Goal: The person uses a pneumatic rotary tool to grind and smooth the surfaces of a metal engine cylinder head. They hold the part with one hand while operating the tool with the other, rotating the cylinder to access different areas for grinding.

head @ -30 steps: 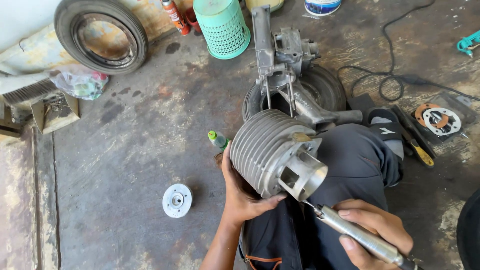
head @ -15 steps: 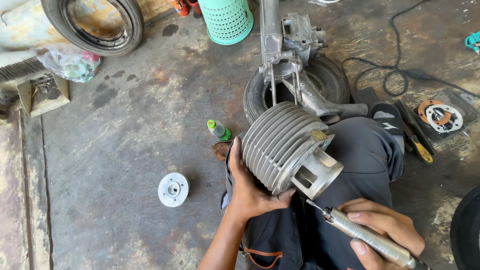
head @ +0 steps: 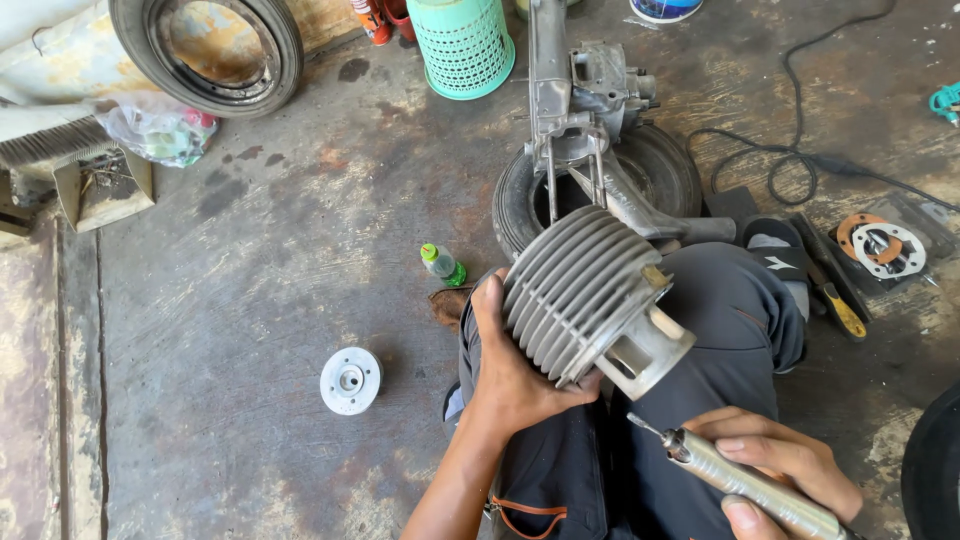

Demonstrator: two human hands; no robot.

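Grey metal engine cylinder with many thin fins [head: 585,295] sits up off the floor, over the person's lap in dark trousers [head: 700,330]. It is tilted, with its open round end [head: 650,352] facing down and to the right. The left hand [head: 515,370] is curled around the finned side from below and holds the cylinder tight. The right hand [head: 785,470] is closed around a long silver pen-shaped grinding tool [head: 735,478]. The tool's thin pointed tip [head: 640,425] is just under the open end of the cylinder, near it but not touching.

Behind the cylinder, a small black tyre [head: 600,185] lies flat on the grey concrete floor [head: 250,330], with a grey metal engine frame [head: 570,90] resting on top of it. A little green bottle [head: 441,264] stands just left of the tyre. A round silver metal disc [head: 350,380] lies on the floor, well apart to the left. A green plastic basket [head: 462,45] stands upside down at the top, and a bigger black tyre [head: 205,50] leans at the top left. A black cable [head: 800,160] curls on the right
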